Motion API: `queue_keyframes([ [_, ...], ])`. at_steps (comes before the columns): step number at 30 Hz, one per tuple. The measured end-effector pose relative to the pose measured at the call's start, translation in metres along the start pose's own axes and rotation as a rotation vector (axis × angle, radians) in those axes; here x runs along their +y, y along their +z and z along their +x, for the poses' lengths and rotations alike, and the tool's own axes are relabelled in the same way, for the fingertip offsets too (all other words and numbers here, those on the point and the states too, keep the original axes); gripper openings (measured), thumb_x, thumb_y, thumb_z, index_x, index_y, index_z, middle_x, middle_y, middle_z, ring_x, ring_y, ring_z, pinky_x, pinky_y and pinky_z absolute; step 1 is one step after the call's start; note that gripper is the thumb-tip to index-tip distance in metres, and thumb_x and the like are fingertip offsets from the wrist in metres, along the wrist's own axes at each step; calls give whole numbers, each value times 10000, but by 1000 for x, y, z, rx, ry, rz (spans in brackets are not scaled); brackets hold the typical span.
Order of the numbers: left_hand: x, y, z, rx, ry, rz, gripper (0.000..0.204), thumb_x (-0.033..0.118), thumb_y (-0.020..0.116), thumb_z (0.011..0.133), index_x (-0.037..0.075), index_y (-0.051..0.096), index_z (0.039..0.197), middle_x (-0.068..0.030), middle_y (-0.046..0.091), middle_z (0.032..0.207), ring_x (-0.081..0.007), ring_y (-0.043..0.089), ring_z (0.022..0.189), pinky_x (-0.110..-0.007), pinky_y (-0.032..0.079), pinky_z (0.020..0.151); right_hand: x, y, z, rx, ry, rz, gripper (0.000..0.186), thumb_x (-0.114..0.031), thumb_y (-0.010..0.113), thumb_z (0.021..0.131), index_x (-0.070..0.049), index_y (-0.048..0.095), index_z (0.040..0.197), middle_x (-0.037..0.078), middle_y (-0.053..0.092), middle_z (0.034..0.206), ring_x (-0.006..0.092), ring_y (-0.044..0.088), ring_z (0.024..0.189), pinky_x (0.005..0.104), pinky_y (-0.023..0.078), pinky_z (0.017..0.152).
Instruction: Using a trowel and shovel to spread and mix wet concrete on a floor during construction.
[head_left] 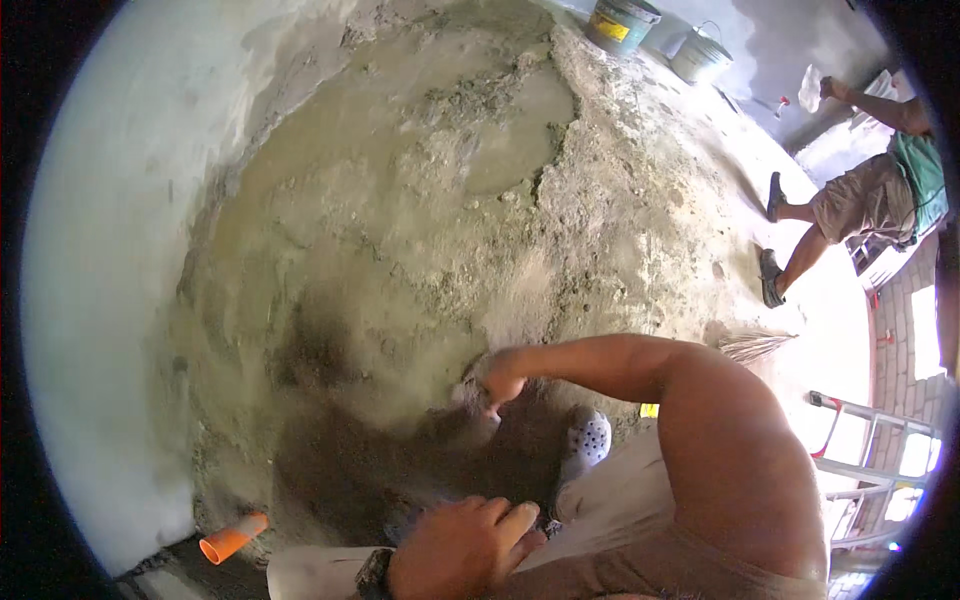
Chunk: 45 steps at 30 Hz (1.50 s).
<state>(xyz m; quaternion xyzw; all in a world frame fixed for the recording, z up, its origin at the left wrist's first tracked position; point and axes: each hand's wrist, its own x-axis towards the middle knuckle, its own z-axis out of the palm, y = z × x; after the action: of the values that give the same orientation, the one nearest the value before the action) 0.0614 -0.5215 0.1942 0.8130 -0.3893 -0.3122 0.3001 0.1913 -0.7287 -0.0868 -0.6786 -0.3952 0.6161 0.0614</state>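
Note:
Wet grey-green mortar [400, 240] spreads over the floor in front of me, smooth and watery in places, lumpy in others. My right hand [502, 380] reaches low over it with the fingers closed. A greyish shape at those fingers is smeared by motion, so its kind cannot be told. Close to my body, my left hand [455, 548] has its fingers curled together, and the palm side is hidden. A dark watch [375, 573] is on that wrist. Beneath both hands lies a darker, shadowed patch of mortar [400, 455].
An orange pipe [233, 538] sticks up near the left wall [110, 300]. My perforated clog [589, 436] stands beside the mortar. Two buckets [622, 25] [701, 57] stand at the back. Another person [870, 195] is at right, above a ladder [880, 445] and a bristle bundle [755, 344].

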Motion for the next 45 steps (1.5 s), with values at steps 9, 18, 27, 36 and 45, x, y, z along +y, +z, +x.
queue_keyframes([
  [9,-9,3,3,112,96,66,296,358,631,923,90,646,1049,-98,635,791,-310,653,739,-418,524,639,22,-87,-85,339,225,173,580,-668,604,889,-122,753,1016,98,672,791,215,616,732,417,504,679],
  [18,-19,9,-1,130,75,101,264,339,665,898,97,645,1002,-79,626,780,-289,651,723,-407,522,639,9,-163,-116,423,225,355,544,-642,673,859,-98,684,843,-32,517,601,82,424,445,253,326,400],
  [27,-24,8,0,134,14,112,262,328,685,884,102,652,1013,-65,624,780,-275,648,729,-400,517,626,-10,-160,-109,742,224,434,586,-685,610,879,-106,699,896,-31,501,584,76,433,442,265,345,388],
  [36,-26,16,7,159,59,66,238,320,665,894,104,620,983,-77,588,780,-278,634,752,-409,512,632,-72,6,34,366,57,117,406,-485,549,968,-137,729,1077,115,683,789,252,651,647,403,534,553],
  [45,-26,16,1,118,62,70,245,314,656,896,94,611,994,-84,595,795,-289,636,774,-420,515,664,-61,-104,-4,553,157,127,627,-666,582,897,-64,728,989,132,699,770,312,655,653,444,529,643],
])
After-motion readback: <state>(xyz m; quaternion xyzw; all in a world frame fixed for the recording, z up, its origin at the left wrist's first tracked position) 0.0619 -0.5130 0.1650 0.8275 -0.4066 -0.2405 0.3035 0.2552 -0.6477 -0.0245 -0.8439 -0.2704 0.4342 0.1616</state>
